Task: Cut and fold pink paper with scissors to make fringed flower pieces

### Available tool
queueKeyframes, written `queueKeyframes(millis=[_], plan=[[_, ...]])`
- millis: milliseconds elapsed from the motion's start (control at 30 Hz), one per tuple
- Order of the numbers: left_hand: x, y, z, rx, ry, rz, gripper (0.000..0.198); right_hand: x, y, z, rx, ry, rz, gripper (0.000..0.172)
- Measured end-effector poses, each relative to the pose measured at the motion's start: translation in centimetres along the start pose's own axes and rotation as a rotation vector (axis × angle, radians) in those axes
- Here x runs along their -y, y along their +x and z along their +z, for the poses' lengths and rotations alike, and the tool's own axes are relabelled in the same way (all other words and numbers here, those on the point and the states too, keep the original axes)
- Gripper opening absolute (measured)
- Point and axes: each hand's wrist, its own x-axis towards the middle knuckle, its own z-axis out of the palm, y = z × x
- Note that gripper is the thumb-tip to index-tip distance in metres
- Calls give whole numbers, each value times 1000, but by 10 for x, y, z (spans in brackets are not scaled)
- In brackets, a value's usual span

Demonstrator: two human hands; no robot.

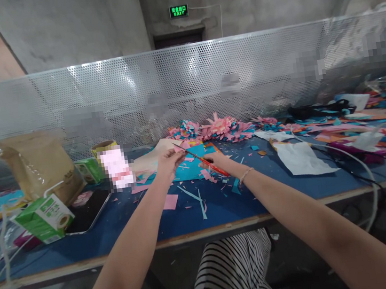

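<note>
My right hand [213, 160] is wrapped around a pair of scissors with red handles [220, 168]. Their blades point away to the upper left, toward my left hand [170, 160]. The fingers of my left hand are pinched together beside the blades; what they hold is too small to make out. Under and behind both hands lie a blue paper sheet [187, 170] and pink paper pieces. Just beyond, pink and blue fringed paper flowers [222, 128] sit in a heap. Small cut scraps and a loose pink square [170, 202] are scattered on the blue tabletop [185, 226].
To the left stand a brown paper bag [42, 164], a green drink carton [46, 219] with a straw, a dark tablet [87, 210] and a tape roll [102, 146]. White paper [301, 158], cables and coloured paper lie right. A perforated metal screen [178, 85] runs behind.
</note>
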Motion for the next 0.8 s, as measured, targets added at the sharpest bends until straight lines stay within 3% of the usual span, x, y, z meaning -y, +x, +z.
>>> queueKeyframes(millis=[233, 333, 533, 633, 733, 800], plan=[[-8, -6, 3, -29, 32, -132, 9, -15, 3, -5, -98, -237, 170, 31], [-11, -10, 6, -16, 36, -176, 7, -30, 3, -8, -114, -363, 328, 32], [-13, -16, 11, 59, 179, -135, 14, -52, -2, -15, 72, -515, 417, 23], [-11, -15, 11, 68, 241, -124, 20, -48, -3, -16, 48, -521, 467, 28], [-7, -12, 9, 101, 327, -100, 22, -35, 0, -13, -89, -404, 433, 33], [-4, -12, 9, 123, 388, -83, 21, -22, 2, -8, -147, -200, 265, 28]])
